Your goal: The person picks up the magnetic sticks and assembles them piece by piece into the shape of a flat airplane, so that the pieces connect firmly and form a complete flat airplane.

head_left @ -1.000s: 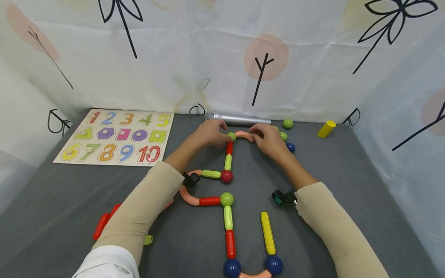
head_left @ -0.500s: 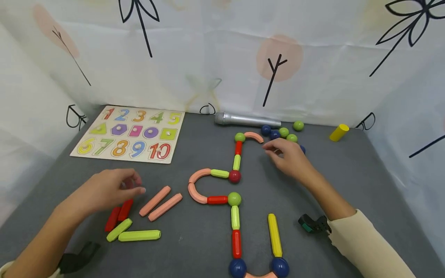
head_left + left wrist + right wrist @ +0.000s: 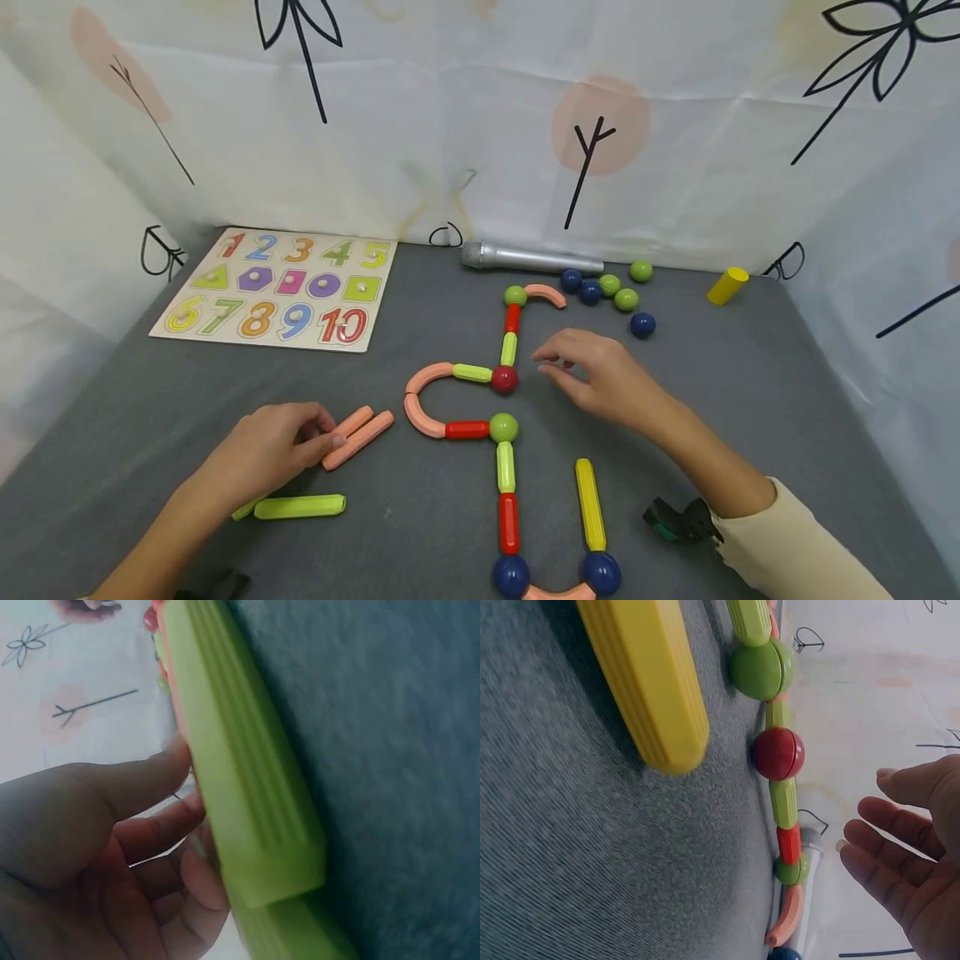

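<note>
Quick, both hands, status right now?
Left hand: at the salmon sticks; whether it grips one cannot be told.
Right hand: open, holding nothing.

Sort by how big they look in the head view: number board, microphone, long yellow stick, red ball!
1. Number board
2. Microphone
3. Long yellow stick, though it sits nearest the camera
4. Red ball

Head view evenly bright, soft shadows; 2 wrist views dimmer, bluish; near green stick (image 3: 240,765) soft-edged, perhaps motion blur.

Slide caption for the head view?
Left hand at two salmon rods, right hand hovering beside a winding chain of coloured rods and balls; number board at back left.
</note>
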A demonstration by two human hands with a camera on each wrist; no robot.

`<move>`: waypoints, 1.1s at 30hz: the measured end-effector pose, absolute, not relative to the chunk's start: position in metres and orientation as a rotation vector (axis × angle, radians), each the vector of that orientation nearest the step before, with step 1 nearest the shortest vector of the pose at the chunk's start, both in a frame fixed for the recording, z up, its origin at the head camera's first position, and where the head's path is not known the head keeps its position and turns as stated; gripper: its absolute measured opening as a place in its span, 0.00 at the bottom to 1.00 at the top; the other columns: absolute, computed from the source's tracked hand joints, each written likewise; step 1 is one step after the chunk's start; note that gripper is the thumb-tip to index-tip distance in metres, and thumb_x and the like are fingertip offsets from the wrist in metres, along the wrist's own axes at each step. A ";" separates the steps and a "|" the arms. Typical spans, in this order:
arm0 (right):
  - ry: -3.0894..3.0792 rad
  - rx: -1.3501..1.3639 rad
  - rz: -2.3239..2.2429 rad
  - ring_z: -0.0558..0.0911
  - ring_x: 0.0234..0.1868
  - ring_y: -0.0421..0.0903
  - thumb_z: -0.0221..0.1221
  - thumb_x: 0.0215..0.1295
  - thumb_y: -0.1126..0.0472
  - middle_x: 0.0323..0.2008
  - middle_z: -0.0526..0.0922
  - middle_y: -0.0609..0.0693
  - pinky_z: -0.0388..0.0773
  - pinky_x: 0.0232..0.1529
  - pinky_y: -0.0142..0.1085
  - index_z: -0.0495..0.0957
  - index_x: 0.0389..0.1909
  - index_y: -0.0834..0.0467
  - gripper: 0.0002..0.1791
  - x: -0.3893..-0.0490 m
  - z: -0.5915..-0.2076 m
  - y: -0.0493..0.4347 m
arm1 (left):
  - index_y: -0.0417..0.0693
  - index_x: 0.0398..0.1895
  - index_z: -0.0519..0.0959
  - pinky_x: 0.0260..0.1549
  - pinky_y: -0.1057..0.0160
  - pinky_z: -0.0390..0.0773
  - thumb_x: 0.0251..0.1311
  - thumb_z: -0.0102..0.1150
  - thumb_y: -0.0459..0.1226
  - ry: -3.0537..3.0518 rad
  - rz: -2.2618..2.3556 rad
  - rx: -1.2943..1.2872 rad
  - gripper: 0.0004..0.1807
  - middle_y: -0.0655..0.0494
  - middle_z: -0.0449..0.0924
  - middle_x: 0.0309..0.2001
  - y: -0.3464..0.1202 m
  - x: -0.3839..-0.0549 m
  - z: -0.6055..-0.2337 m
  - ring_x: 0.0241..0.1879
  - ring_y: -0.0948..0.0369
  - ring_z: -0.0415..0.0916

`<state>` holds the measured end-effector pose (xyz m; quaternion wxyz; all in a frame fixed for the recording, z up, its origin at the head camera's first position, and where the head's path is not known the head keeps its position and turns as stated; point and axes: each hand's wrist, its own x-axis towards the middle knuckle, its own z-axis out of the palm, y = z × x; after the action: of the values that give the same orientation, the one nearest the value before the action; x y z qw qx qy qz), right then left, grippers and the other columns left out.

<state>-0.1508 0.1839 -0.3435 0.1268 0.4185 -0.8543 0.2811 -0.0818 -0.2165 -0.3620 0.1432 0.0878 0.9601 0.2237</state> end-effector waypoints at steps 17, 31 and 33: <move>-2.554 1.175 1.208 0.81 0.39 0.38 0.62 0.68 0.68 0.42 0.85 0.46 0.82 0.41 0.40 0.84 0.46 0.58 0.09 -0.134 -0.338 0.176 | 0.47 0.43 0.82 0.34 0.58 0.78 0.70 0.60 0.47 2.727 1.047 0.489 0.13 0.64 0.80 0.30 -0.168 -0.105 -0.311 0.32 0.65 0.79; -2.536 0.622 1.952 0.81 0.36 0.61 0.54 0.76 0.61 0.36 0.82 0.62 0.81 0.34 0.46 0.81 0.41 0.66 0.12 -0.139 -0.332 0.157 | 0.44 0.38 0.82 0.27 0.64 0.76 0.67 0.59 0.38 2.586 1.199 0.975 0.07 0.62 0.80 0.28 -0.054 -0.163 -0.301 0.25 0.65 0.76; -2.547 0.511 1.986 0.81 0.37 0.62 0.54 0.77 0.59 0.37 0.83 0.62 0.81 0.35 0.46 0.81 0.40 0.66 0.14 -0.144 -0.330 0.163 | 0.44 0.37 0.82 0.28 0.65 0.76 0.67 0.59 0.38 2.591 1.161 1.012 0.07 0.62 0.81 0.27 -0.043 -0.172 -0.299 0.25 0.65 0.76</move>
<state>-0.1437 0.1634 -0.3298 -0.0641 0.1560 -0.7772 0.6063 -0.1720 -0.0430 -0.2992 0.0636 0.3351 0.8579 0.3843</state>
